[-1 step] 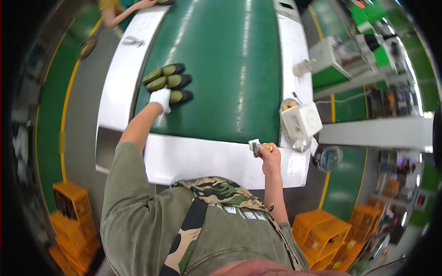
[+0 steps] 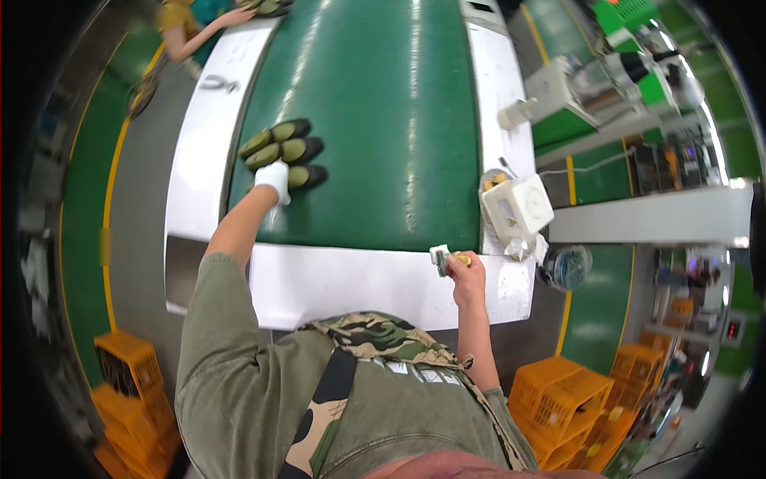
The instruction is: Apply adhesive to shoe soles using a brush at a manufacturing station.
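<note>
Three olive-green shoes with dark toes lie side by side on the green belt (image 2: 359, 136), toes to the right. My left hand (image 2: 274, 180), in a white glove, is closed at the heel end of the nearest shoe (image 2: 303, 177). It covers part of that shoe, and its fingertips are hidden. The middle shoe (image 2: 291, 150) and the far shoe (image 2: 275, 137) lie just beyond it. My bare right hand (image 2: 468, 275) pinches a small brush-like tool (image 2: 440, 259) with a yellow handle and a white and dark-green head, above the white table edge.
Pliers (image 2: 219, 82) lie on the left white ledge. On the right ledge stand a white plastic container (image 2: 523, 209) and a white cup (image 2: 515, 114). Orange crates (image 2: 562, 391) are stacked low on both sides. Far left, another person's hand (image 2: 238, 16) is beside more shoes (image 2: 267, 8).
The whole view has shifted slightly, and more of the far shoes shows by the other person's hand. My left hand stays at the nearest shoe; my right hand keeps its hold.
</note>
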Available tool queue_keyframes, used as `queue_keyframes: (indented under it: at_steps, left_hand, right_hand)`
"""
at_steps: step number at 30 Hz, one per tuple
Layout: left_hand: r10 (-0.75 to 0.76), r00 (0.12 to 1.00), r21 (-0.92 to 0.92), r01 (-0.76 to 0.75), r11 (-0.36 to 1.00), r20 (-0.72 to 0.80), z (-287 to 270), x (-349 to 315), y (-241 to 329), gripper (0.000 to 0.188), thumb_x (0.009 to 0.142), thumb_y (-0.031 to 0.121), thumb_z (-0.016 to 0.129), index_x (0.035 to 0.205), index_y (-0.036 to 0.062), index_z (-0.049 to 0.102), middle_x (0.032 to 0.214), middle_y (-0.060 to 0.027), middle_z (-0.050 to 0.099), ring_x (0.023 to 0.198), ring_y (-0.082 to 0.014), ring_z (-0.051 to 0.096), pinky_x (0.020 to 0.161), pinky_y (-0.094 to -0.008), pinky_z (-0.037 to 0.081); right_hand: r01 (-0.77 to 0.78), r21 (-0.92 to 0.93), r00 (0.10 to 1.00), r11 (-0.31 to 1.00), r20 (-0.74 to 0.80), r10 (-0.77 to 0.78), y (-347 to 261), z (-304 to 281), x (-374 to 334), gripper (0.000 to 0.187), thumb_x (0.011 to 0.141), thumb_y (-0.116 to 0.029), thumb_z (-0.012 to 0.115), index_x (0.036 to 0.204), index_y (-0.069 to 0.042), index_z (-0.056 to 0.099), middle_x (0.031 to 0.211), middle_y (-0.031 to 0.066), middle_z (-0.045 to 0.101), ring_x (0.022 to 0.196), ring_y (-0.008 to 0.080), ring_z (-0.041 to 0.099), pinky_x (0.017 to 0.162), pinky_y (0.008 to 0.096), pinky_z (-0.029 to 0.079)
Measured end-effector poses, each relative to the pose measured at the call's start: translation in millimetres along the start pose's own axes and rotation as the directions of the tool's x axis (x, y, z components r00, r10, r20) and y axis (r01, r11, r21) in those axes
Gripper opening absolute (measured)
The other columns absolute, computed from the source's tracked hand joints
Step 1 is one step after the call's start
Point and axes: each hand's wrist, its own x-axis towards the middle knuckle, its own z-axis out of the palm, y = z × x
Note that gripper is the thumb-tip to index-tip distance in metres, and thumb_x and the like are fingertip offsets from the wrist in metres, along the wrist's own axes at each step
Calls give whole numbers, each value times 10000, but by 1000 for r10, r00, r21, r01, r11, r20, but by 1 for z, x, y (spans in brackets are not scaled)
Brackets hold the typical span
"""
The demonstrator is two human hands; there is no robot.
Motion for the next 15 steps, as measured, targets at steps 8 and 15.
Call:
queue_keyframes:
  at_steps: [8,15]
  left_hand:
    - [53,998,106,-57,993,46,26,22,-3,439,654,312,834,995,56,733,1015,-178,705,998,-306,681,856,-374,550]
    - [-29,974,-964,228,138,227,2,-56,-25,590,667,293,868,1120,-33,677,1020,-122,706,939,-235,671,888,-349,510]
  right_hand:
    - [-54,4,990,999,-129,54,7,24,-9,162,825,-117,748,885,-86,601,841,4,641,692,94,595,624,251,482]
    - [16,6,999,1000,45,-16,-12,55,5,167,829,-118,743,848,-77,582,735,-2,587,611,87,541,556,243,457]
